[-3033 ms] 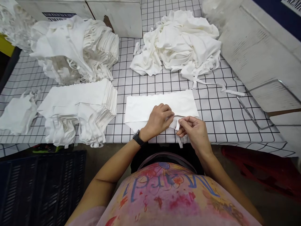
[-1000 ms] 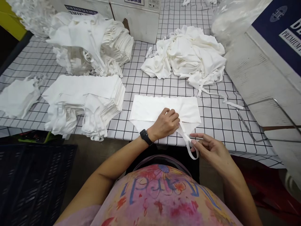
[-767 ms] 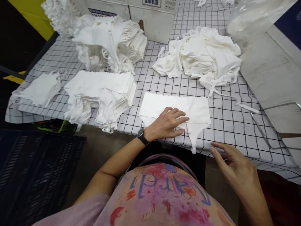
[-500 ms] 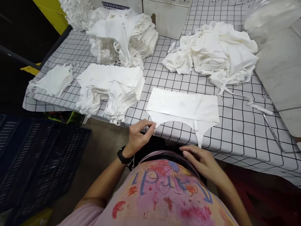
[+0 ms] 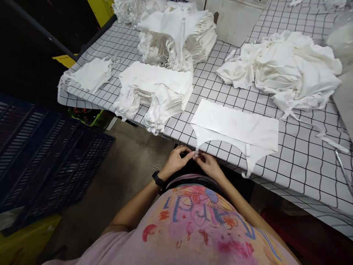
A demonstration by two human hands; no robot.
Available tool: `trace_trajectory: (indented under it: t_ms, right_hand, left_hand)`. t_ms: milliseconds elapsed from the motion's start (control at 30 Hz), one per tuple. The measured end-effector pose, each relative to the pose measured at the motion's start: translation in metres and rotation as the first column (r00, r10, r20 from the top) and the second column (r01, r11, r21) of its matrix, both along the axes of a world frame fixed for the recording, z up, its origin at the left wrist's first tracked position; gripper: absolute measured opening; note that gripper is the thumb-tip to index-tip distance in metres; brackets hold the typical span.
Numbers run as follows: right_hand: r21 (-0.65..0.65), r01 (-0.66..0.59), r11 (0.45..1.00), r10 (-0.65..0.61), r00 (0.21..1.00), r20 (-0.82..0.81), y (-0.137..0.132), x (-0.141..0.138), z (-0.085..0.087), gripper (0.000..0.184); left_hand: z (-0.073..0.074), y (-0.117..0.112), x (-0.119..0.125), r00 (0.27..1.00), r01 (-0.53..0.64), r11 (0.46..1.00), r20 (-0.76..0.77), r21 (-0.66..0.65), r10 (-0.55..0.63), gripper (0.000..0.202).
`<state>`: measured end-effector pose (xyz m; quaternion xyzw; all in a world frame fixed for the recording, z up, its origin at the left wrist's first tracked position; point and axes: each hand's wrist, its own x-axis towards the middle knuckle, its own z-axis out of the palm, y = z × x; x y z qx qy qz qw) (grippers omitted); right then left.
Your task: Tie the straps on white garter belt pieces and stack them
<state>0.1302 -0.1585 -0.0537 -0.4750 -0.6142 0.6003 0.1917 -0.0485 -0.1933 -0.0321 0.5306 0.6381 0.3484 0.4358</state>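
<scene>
A white strappy top lies flat and folded at the table's front edge, its two straps pointing toward me. My left hand pinches the end of the left strap, thumb against fingers. From the other side my right hand closes on the same strap end, its fingertips meeting the left ones. The right strap hangs loose over the edge. Exactly what sits between the fingertips is partly hidden.
A neat stack of white tops stands left, with a taller pile behind it. A loose heap of white garments lies right. A small flat pile is far left. Dark blue crates stand beside the checked table.
My right hand has come from my lap over to the left strap and joined the left hand there. The left hand keeps its pinch. The camera view has turned left.
</scene>
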Motion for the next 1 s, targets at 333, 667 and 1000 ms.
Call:
trace_trajectory:
  t_ms: [333, 667, 1000]
  right_hand:
    - [0.064, -0.302, 0.951, 0.294, 0.949, 0.113, -0.02, 0.027, 0.055, 0.043]
    - [-0.233, -0.055, 0.971, 0.076, 0.994, 0.079, -0.058, 0.123, 0.127, 0.049]
    - [-0.375, 0.246, 0.894, -0.363, 0.888, -0.283, -0.026, 0.078, 0.122, 0.034]
  left_hand:
    - [0.014, 0.006, 0.011, 0.936, 0.093, 0.982, 0.35, -0.164, -0.03, 0.041]
    - [0.033, 0.009, 0.012, 0.975, -0.038, 0.986, 0.209, -0.163, 0.072, 0.036]
    - [0.037, 0.007, 0.008, 0.984, 0.065, 0.989, -0.155, -0.133, -0.086, 0.046]
